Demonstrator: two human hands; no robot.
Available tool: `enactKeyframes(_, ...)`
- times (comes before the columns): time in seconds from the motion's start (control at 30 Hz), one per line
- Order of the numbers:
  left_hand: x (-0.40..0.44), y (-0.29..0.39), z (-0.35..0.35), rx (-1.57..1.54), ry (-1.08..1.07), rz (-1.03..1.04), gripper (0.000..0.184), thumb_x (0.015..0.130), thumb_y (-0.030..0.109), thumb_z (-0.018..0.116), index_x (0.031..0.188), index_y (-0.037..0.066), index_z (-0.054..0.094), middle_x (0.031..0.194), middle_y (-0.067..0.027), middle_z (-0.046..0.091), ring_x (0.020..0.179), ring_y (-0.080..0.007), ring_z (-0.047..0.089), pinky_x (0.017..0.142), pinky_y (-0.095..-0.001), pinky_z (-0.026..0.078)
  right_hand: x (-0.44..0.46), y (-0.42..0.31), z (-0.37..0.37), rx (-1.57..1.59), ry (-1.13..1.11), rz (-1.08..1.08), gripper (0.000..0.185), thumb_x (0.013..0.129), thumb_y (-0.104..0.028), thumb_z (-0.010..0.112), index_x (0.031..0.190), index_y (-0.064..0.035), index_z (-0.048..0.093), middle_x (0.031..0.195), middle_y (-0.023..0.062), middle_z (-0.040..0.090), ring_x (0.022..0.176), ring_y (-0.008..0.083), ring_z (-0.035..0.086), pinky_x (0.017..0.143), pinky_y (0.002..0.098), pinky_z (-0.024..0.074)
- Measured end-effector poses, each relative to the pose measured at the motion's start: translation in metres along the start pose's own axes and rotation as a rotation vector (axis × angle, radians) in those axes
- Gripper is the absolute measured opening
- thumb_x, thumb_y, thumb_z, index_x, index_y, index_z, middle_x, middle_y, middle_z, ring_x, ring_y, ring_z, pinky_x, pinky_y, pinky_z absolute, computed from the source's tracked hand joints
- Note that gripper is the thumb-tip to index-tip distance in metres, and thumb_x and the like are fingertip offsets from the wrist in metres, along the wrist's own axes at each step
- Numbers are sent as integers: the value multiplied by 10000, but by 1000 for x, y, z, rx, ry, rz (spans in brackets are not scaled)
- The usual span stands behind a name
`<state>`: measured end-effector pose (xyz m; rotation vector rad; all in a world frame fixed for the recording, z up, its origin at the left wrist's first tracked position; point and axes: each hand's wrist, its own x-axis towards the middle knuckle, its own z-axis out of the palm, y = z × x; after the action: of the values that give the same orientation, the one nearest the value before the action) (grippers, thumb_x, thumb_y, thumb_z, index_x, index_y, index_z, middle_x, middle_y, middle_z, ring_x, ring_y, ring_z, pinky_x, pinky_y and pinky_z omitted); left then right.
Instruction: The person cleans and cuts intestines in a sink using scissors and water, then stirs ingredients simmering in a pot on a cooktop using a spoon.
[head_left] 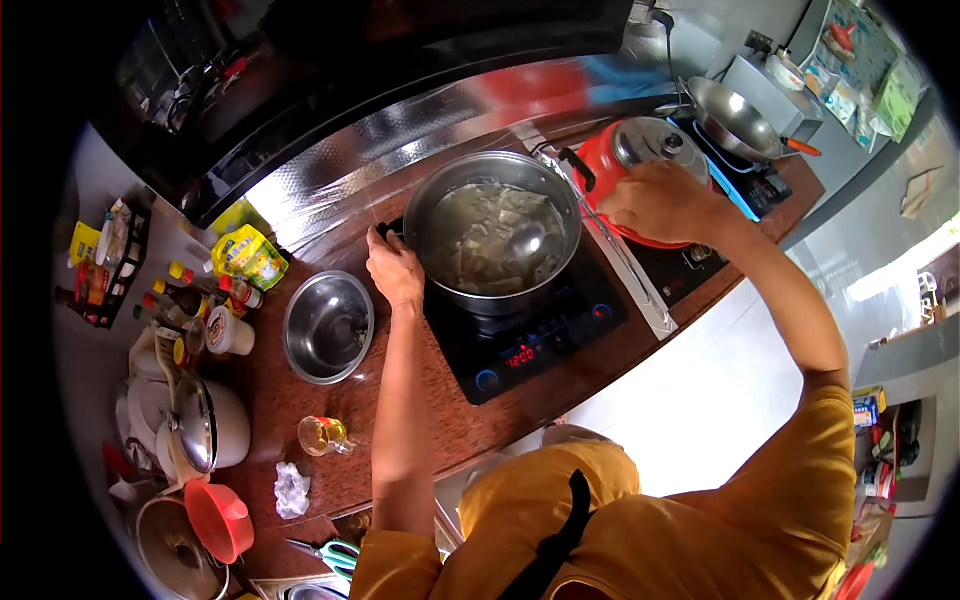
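A steel pot (420, 275) stands on the black induction cooker (530, 340), whose red display is lit. Cloudy liquid with pale, flat pieces (500, 215) fills much of it. My left hand (396, 268) is closed on the pot's black side handle. Above the pot's right rim, my right hand (655, 200) is closed around the handle of a metal ladle (530, 240). The ladle's bowl rests in the liquid; my fingers hide most of its handle. Behind my right hand sits a red kettle (597, 155) with a metal lid.
Left of the cooker are a steel bowl (328, 327), a glass cup with yellow liquid (322, 436) and a crumpled plastic bag (292, 490). Bottles, a yellow pouch (247, 257) and a white cooker (232, 425) line the left side. A wok (735, 115) stands far right.
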<state>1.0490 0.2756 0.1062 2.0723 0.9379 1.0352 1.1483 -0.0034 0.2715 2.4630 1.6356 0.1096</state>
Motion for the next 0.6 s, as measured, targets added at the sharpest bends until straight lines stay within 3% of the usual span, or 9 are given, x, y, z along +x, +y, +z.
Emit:
enactKeyframes(0.17, 1, 0, -1, -12, -27, -9, 321, 865, 183, 434, 1093, -40, 473, 903, -269, 576, 851, -420, 548, 722, -453, 429, 3, -10, 10, 315, -104, -119, 133, 730, -155, 535, 774, -51, 606, 838, 144, 606, 822, 281, 594, 722, 414, 464)
enactKeyframes(0.27, 1, 1, -2, -2, -42, -22, 311, 864, 181, 434, 1086, -33, 478, 903, -267, 577, 854, -420, 547, 721, -454, 429, 17, -39, 41, 98, -103, -41, 127, 737, -134, 517, 776, -56, 609, 819, 138, 611, 799, 295, 598, 693, 402, 474)
enactKeyframes(0.37, 1, -1, -1, 4, -35, -1, 304, 862, 181, 436, 1080, -27, 481, 890, -267, 579, 846, -422, 548, 717, -457, 429, 26, -52, 57, 135, 64, -28, 133, 746, -109, 490, 767, -54, 610, 811, 133, 618, 768, 299, 606, 660, 394, 483)
enactKeyframes(0.47, 1, -1, 0, 10, -33, 24, 300, 861, 184, 437, 1075, -21, 483, 878, -268, 580, 837, -424, 549, 712, -462, 429, 33, -59, 54, 79, 82, -32, 152, 756, -90, 465, 758, -52, 612, 801, 134, 622, 747, 300, 612, 631, 388, 489)
enactKeyframes(0.5, 1, -1, -1, 15, -37, 20, 299, 860, 185, 438, 1073, -20, 484, 875, -270, 580, 835, -425, 549, 710, -463, 429, 37, -55, 54, 131, 40, 60, 154, 752, -87, 467, 749, -58, 619, 799, 142, 622, 756, 298, 615, 630, 394, 491)
enactKeyframes(0.53, 2, -2, -1, 21, -39, 9, 298, 860, 186, 438, 1071, -19, 485, 871, -271, 579, 832, -426, 549, 708, -465, 429, 36, -52, 46, 52, 7, 63, 185, 793, -103, 451, 868, -97, 620, 737, 129, 616, 695, 296, 614, 574, 401, 479)
enactKeyframes(0.6, 1, -2, -1, 17, -35, -2, 299, 861, 190, 437, 1073, -15, 483, 871, -273, 578, 834, -426, 548, 707, -466, 430, 28, -42, 40, 32, 94, 98, 184, 790, -108, 469, 889, -104, 624, 702, 139, 612, 659, 298, 616, 536, 384, 483)
